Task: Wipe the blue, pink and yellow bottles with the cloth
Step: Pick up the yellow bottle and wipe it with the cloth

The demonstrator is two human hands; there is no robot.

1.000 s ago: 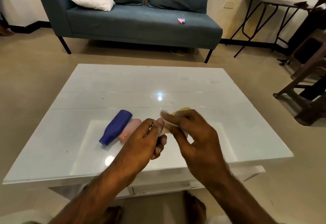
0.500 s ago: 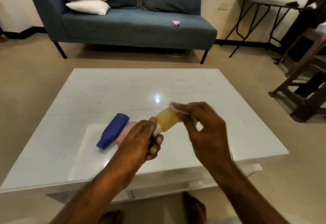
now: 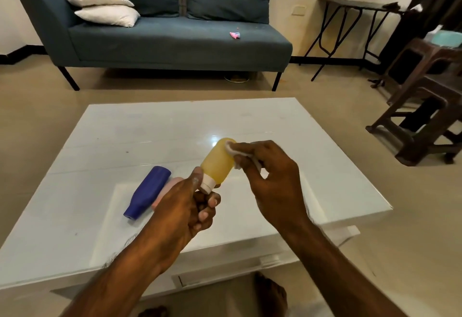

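Note:
My left hand (image 3: pixel 186 205) grips the yellow bottle (image 3: pixel 218 163) by its white cap end and holds it tilted above the white table (image 3: pixel 105 216), base pointing up and away. My right hand (image 3: pixel 271 181) pinches a small white cloth (image 3: pixel 233 150) against the bottle's upper right side. The blue bottle (image 3: pixel 147 191) lies on its side on the table, left of my left hand. The pink bottle (image 3: pixel 166 190) lies right beside it, mostly hidden behind my left hand.
A blue sofa (image 3: pixel 175 36) with two pillows (image 3: pixel 105 6) stands beyond the table, with a small pink object (image 3: pixel 235 34) on its seat. Dark wooden stools (image 3: pixel 422 106) and a folding table (image 3: pixel 350 29) stand at the right. My bare feet (image 3: pixel 270 294) show below the table's front edge.
The yellow bottle has come out from behind my hands and lifted higher. My right hand with the cloth has slid from near the cap up toward the bottle's base. The camera has shifted slightly.

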